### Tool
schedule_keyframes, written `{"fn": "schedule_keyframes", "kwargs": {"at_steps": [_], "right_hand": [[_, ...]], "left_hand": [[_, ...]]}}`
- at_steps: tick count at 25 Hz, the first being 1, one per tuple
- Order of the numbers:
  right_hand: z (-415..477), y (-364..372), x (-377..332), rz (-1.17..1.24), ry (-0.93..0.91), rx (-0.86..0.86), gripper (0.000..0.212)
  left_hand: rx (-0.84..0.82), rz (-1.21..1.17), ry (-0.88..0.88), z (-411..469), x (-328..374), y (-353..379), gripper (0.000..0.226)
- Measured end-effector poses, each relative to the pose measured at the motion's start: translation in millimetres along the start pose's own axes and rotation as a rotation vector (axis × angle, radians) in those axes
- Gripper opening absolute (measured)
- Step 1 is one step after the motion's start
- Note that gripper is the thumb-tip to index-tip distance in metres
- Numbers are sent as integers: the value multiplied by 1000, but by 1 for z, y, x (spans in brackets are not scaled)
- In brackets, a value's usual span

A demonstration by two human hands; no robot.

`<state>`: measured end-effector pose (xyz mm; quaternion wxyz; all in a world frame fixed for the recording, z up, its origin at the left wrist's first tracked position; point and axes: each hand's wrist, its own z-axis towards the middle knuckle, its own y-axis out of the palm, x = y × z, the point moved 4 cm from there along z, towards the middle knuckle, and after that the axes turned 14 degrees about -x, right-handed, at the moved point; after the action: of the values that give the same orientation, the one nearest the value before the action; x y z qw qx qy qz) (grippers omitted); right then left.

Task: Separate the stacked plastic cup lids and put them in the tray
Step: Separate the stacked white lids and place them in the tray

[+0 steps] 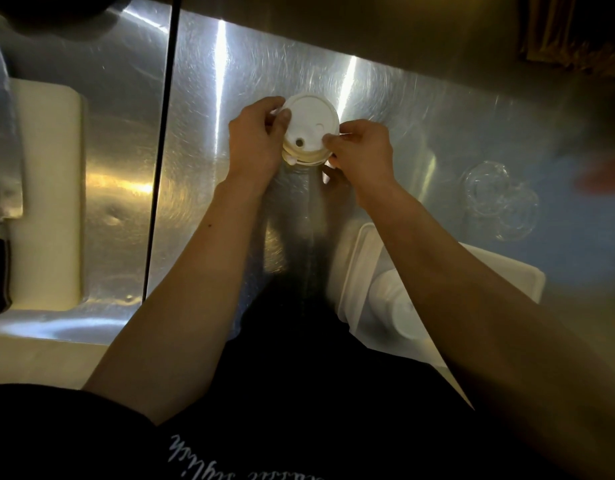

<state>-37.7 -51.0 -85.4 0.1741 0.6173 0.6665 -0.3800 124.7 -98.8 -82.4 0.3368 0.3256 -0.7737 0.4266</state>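
Observation:
A stack of white plastic cup lids (307, 128) is held above the steel counter, top face toward me, with a small round hole showing. My left hand (255, 143) grips the stack's left edge, thumb on the top lid's rim. My right hand (363, 150) pinches the right edge of the stack. A white tray (359, 258) lies at the lower right, partly under my right forearm. One white lid (397, 306) rests inside it.
Clear plastic dome lids (500, 199) sit on the counter at the right. A white cutting board (46, 195) with a cleaver (3, 188) lies at the left. A dark seam (160, 150) divides the steel counter.

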Motion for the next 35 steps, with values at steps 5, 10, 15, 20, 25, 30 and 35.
{"fn": "schedule_keyframes", "kwargs": {"at_steps": [5,10,15,20,25,30,35], "right_hand": [[-8,6,-5,8,-21,-11,41],[-11,4,-6,-32,-35,-30,42],[-13,7,-5,-36,-27,-8,40],[-13,6,-4,-51,-6,-24,41],[-12,3,-9,-129,3,-41,39],[-14,1,-10,-162,15,-35,31],[-20,0,-16,-194,17,-70,49]], "left_hand": [[-15,48,20,2,0,-1,36],[-17,89,24,5,-1,2,37],[-24,113,14,8,-6,4,38],[-25,157,-17,8,-8,6,37],[-44,129,-12,10,-10,6,38],[-76,101,-7,9,-6,4,38],[-115,146,-23,4,-3,4,45]]}}
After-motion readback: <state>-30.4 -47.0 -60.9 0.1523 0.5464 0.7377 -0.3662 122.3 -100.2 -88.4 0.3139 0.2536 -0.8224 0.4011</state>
